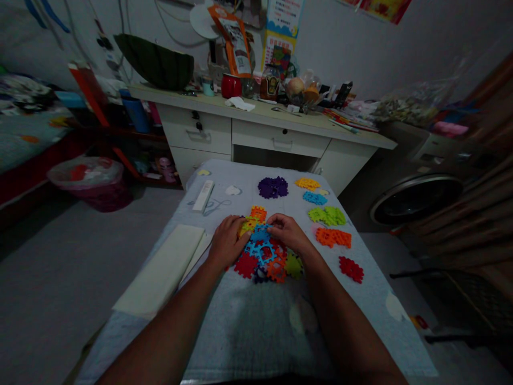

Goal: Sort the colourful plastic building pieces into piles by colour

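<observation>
In front of me lies a loose heap of flat plastic interlocking pieces with toothed edges. My left hand [229, 239] curls over the heap's left side, its fingers on a yellow interlocking piece [247, 226] and its thumb near the blue one. My right hand [289, 232] pinches the right edge of a blue interlocking piece [261, 231]; the fingertips are partly hidden. Beyond them is an orange piece [258, 213]. Nearer to me are a red piece [245, 265], an orange-red piece [276, 270] and an olive-green piece [294, 266].
Sorted piles line the cloth's right side: yellow [308, 184], blue [315, 198], green [326, 215], orange [333, 237] and red [351, 269]. A purple pile [273, 187] lies at the back. A white power strip [203, 196] and a folded cream sheet [160, 270] are on the left.
</observation>
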Demonstrator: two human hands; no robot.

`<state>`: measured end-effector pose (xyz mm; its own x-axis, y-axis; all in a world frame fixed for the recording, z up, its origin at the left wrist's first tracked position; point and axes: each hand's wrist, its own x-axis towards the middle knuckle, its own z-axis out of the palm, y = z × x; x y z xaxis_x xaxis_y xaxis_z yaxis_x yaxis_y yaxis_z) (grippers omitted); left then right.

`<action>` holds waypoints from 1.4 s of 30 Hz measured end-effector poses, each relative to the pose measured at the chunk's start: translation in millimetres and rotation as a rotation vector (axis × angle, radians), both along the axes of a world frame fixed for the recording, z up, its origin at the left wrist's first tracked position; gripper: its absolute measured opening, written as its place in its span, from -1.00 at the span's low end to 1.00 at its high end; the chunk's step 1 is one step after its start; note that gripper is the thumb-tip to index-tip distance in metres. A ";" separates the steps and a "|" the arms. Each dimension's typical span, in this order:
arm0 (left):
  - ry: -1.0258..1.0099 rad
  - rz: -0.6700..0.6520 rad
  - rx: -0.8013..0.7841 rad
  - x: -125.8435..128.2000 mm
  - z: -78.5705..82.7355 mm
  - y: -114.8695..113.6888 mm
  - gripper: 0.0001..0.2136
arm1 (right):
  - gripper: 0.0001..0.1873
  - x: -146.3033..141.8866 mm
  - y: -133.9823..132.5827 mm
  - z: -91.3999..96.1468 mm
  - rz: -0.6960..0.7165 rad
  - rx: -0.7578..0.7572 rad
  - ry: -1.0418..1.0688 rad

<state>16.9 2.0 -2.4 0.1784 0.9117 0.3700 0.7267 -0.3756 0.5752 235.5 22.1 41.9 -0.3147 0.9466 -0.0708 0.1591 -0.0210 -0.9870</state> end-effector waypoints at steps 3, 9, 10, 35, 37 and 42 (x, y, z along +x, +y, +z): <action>0.005 -0.009 0.000 -0.1 0.9 0.0 -0.64 | -0.76 2.3 1.5 1.0 -0.057 0.063 0.023; 0.007 0.000 -0.005 0.5 2.4 -1.6 -0.64 | -0.80 13.4 8.6 -10.7 -0.197 0.251 -0.051; 0.005 0.003 -0.005 0.6 2.3 -1.7 -0.64 | -0.78 15.5 9.8 -13.7 -0.214 0.287 -0.094; -0.017 -0.007 -0.017 0.1 1.9 -0.5 -0.57 | -0.68 37.5 15.1 -28.7 -0.114 0.334 -0.588; -0.015 -0.003 -0.016 0.4 2.2 -0.7 -0.57 | -0.70 37.0 13.2 -25.8 -0.094 0.349 -0.611; -0.008 0.006 -0.034 0.3 0.8 -1.0 -0.57 | -0.68 36.5 10.7 -20.2 -0.034 0.418 -0.685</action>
<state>17.2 1.0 -1.6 0.1706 0.9247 0.3403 0.7242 -0.3518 0.5931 272.0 32.7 21.7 -0.2999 0.9458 0.1245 0.7385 0.3128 -0.5973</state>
